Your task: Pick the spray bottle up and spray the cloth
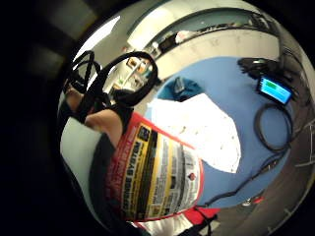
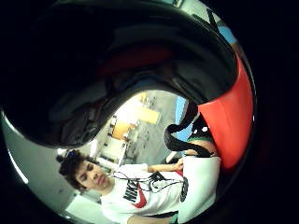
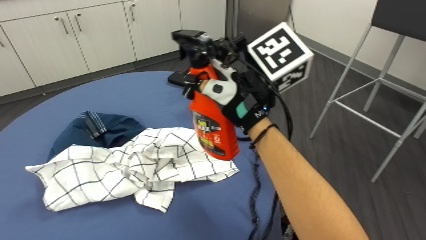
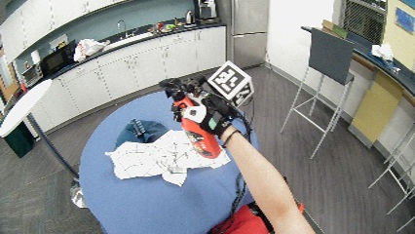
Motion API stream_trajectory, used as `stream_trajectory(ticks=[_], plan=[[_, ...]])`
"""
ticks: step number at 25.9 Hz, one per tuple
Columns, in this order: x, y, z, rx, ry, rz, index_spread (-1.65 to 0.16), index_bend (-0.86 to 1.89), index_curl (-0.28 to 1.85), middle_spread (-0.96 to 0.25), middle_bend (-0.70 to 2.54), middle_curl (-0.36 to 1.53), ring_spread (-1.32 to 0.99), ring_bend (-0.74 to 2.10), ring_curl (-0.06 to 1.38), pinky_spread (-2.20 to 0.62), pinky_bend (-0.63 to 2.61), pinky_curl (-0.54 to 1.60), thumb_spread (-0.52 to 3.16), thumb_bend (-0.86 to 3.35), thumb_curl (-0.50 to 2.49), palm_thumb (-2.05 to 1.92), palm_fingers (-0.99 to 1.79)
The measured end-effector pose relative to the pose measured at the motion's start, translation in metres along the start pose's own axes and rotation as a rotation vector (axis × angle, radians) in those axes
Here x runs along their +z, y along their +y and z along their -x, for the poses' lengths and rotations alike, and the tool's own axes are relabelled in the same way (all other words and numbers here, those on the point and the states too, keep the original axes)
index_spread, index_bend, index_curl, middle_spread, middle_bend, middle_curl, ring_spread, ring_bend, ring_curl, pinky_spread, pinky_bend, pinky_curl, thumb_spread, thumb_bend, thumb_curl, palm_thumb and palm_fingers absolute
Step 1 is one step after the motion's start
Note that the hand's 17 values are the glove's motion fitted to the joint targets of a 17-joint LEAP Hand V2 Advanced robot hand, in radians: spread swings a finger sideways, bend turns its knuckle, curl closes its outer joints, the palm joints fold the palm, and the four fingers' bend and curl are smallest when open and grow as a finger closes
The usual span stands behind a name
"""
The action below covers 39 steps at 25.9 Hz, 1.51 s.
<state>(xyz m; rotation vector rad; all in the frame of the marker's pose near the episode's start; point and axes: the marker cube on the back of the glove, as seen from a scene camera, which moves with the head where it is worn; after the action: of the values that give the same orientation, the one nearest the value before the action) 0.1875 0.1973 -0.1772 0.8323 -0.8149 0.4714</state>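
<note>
Cloths (image 3: 126, 167) on blue table (image 3: 200, 215)

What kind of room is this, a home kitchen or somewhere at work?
Probably an office break room or kitchenette: a counter with a sink and white cabinets, a microwave, a steel fridge, and tall stools.

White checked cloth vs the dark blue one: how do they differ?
The white checked cloth is larger and spread out; the dark blue cloth is smaller and bunched. The white one lies nearer the spray bottle held by the right hand; the blue one lies behind it. Both rest on the blue table.
</note>
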Motion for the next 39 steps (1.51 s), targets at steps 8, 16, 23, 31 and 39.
stream_trajectory(ticks=[8,16,23,31,39], plan=[[-0.043,0.033,-0.06,-0.005,0.037,-0.329,-0.16,0.11,0.26,-0.09,0.52,0.48,-0.1,0.61,0.4,0.13,0.35,0.32,0.89,-0.02,0.63,0.91,1.14],[-0.025,0.036,-0.1,0.055,0.037,-0.351,-0.17,0.11,0.27,-0.09,0.52,0.48,-0.1,0.6,0.4,0.14,0.34,0.32,0.9,-0.02,0.63,0.9,1.14],[-0.03,0.046,-0.119,0.064,0.022,-0.428,-0.17,0.11,0.27,-0.09,0.52,0.48,-0.1,0.59,0.4,0.14,0.33,0.32,0.91,-0.02,0.63,0.89,1.14],[-0.03,0.05,-0.118,0.057,0.033,-0.431,-0.17,0.11,0.27,-0.09,0.51,0.48,-0.1,0.59,0.4,0.14,0.32,0.32,0.92,-0.02,0.62,0.89,1.14],[-0.019,0.064,-0.074,-0.034,0.003,-0.353,-0.17,0.1,0.27,-0.09,0.52,0.48,-0.1,0.59,0.4,0.14,0.32,0.32,0.93,-0.02,0.62,0.88,1.15]])
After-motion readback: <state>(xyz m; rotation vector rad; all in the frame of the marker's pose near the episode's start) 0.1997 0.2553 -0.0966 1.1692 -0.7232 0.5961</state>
